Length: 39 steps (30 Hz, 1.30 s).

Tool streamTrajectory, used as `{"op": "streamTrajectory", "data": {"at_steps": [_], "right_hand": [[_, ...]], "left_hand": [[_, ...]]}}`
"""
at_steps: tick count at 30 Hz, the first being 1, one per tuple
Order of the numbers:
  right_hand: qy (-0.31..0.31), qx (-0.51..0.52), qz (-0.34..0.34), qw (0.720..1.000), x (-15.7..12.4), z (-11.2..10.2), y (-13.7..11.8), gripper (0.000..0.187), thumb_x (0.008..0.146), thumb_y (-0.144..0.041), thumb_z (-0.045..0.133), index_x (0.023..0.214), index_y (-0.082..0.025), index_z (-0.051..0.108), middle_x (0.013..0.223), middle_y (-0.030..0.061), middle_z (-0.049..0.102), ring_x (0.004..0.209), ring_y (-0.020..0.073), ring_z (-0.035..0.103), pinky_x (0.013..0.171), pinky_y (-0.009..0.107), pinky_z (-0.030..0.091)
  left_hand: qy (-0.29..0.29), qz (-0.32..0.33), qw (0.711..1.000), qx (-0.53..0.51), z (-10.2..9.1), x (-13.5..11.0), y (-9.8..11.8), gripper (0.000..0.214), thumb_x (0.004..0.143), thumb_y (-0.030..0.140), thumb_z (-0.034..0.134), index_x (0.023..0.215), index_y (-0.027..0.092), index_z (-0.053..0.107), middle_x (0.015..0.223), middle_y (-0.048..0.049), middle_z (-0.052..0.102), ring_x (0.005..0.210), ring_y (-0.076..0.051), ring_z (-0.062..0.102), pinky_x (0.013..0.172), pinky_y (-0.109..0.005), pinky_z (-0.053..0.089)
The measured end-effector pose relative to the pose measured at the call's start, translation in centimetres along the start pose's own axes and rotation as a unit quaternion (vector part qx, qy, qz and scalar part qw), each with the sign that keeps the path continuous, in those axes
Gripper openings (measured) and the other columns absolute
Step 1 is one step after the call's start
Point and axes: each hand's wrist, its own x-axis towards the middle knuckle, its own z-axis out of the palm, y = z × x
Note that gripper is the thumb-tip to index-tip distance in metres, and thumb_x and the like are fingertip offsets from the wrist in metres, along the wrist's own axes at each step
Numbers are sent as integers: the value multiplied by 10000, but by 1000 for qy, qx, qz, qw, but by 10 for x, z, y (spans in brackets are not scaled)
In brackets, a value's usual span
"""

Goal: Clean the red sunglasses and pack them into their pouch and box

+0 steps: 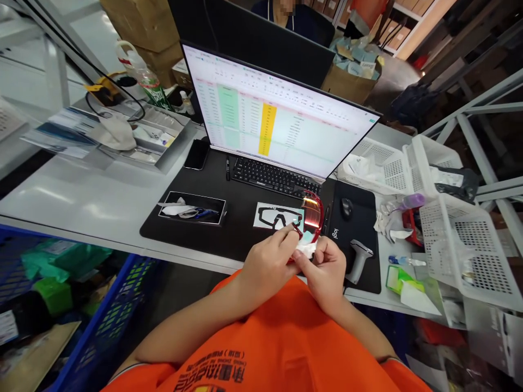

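Both hands meet in front of my chest, over the desk's front edge. My left hand [272, 258] is closed on the red-framed sunglasses [314, 211], whose mirrored orange lens stands up toward the keyboard. My right hand [328, 271] pinches a crumpled white tissue [307, 248] against the lower part of the frame; the fingers hide much of it. Just beyond the hands lies a white card [265, 215] printed with a black goggle outline. Left of it, an open narrow box [223, 209] holds a whitish cloth and another dark pair of glasses.
A monitor [241, 109] and a keyboard [261, 175] are ahead. On the right are a mouse [346, 208], a barcode scanner [359, 261] and white baskets [469, 209]. A phone [197, 154] lies left. A blue crate [110, 310] stands below; someone sits behind the monitor.
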Motion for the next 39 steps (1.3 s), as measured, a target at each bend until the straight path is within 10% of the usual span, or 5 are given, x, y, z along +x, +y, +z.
{"op": "streamTrajectory", "data": {"at_steps": [13, 26, 34, 39], "right_hand": [[-55, 189, 141, 970, 60, -23, -16, 621, 579, -364, 902, 590, -225, 296, 553, -76, 461, 514, 91, 412, 526, 235, 365], [-55, 60, 64, 995, 4, -10, -4, 477, 801, -329, 777, 652, -225, 337, 618, -65, 432, 581, 95, 380, 549, 227, 335], [-171, 56, 45, 983, 9, -27, -13, 326, 882, -432, 662, 711, -209, 496, 718, -12, 522, 688, 140, 461, 660, 276, 398], [-110, 44, 60, 991, 14, -18, -18, 464, 781, -310, 763, 601, -219, 346, 568, -66, 392, 551, 92, 317, 510, 230, 278]], "left_hand": [[-36, 32, 995, -90, -2, -4, 2, 288, 857, 152, 598, 1136, 190, 544, 1124, -74, 711, 1012, -188, 713, 853, -264, 611], [25, -32, 995, -86, -1, -6, 5, 95, 872, 158, 596, 939, 198, 541, 1009, -69, 701, 926, -178, 712, 766, -239, 599], [30, 8, 997, -71, -2, -5, 0, 141, 857, 121, 633, 967, 176, 565, 1084, -101, 712, 974, -195, 710, 802, -247, 588], [50, 20, 997, -57, -4, -2, -1, 150, 874, 158, 648, 1008, 171, 581, 1088, -98, 727, 962, -184, 721, 808, -231, 586]]}}
